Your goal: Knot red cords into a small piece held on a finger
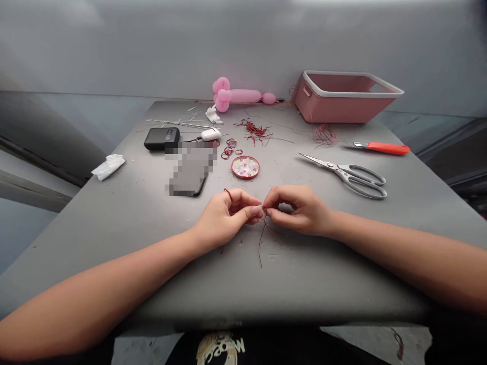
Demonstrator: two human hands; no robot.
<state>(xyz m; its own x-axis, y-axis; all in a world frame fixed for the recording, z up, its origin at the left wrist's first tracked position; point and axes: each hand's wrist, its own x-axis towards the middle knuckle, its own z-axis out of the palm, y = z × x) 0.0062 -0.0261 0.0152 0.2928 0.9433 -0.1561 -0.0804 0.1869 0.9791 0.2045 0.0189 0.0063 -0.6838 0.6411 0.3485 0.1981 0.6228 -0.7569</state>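
Above the near middle of the table, my left hand [234, 215] and my right hand [297, 208] meet fingertip to fingertip. Both are closed in a pinch on a thin dark red cord [261, 248], whose loose ends hang down below the fingers. Whether a bead sits on the cord between the fingertips is too small to tell. A strand of red cord [228, 193] loops over a left finger. Just beyond my hands lies a round red-rimmed dish [233, 170] of small pale and pink beads. Several red cord rings [227, 152] lie behind it.
Scissors [342, 175] and a red-handled utility knife [386, 148] lie right. Behind are a pink bin [335, 109], tangled red cord [325, 135], cord scraps [254, 129] and a pink balloon [243, 96]. Left are a blurred phone [190, 172], black power bank [155, 139], white earbud case [210, 134] and tissue [109, 167].
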